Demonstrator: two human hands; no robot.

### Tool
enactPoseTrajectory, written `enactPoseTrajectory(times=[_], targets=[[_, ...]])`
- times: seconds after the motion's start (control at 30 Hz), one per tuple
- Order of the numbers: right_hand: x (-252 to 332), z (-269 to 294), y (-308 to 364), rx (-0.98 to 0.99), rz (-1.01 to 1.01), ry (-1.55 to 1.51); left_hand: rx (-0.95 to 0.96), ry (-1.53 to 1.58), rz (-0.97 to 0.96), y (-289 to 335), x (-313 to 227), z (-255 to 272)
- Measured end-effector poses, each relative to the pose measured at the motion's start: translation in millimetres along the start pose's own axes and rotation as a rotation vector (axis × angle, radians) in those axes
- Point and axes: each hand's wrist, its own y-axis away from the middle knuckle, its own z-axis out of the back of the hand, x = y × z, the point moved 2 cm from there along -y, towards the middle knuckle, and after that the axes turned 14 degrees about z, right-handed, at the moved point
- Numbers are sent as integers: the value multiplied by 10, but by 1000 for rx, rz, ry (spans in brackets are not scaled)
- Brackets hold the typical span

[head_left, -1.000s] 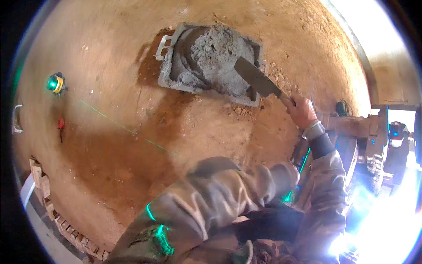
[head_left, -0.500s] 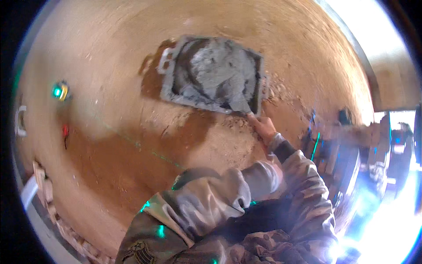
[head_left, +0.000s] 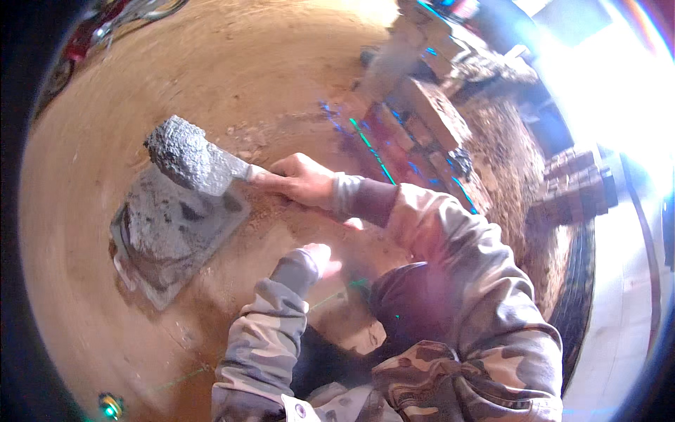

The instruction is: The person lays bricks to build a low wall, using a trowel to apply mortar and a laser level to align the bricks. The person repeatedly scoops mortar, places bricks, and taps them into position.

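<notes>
My right hand [head_left: 304, 181] is closed around the handle of a trowel [head_left: 223, 169], held out to the left. A thick heap of wet grey mortar [head_left: 179, 151] covers its blade. Beneath and beyond the blade, a mortar tub [head_left: 232, 220] rests on the ground with more grey mortar [head_left: 158, 228] in it; the trowel hides part of its far side. My left hand [head_left: 323, 259] hovers in front of my body, apart from the tub and trowel. Sleeve and blur hide most of its fingers, so its grip is unclear.
A low course of bricks [head_left: 432, 112] with mortar on it runs along the right, crossed by a green laser line. Behind it stands a brick stack [head_left: 573, 186]. A small laser level [head_left: 110, 406] glows green at lower left. A red cycle [head_left: 84, 35] stands far left.
The trowel has come up out of the tub carrying a heap of mortar. My view has swung right, bringing the brick course closer; the tub now appears lower and further left.
</notes>
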Motion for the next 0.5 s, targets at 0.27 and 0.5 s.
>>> enactPoseTrajectory(times=[0.27, 0.5], targets=[[244, 1285, 1731, -149, -213, 37, 26, -107, 35, -372, -254, 17], [-380, 1805, 3383, -289, -329, -110, -48, -129, 120, 56, -883, 216]])
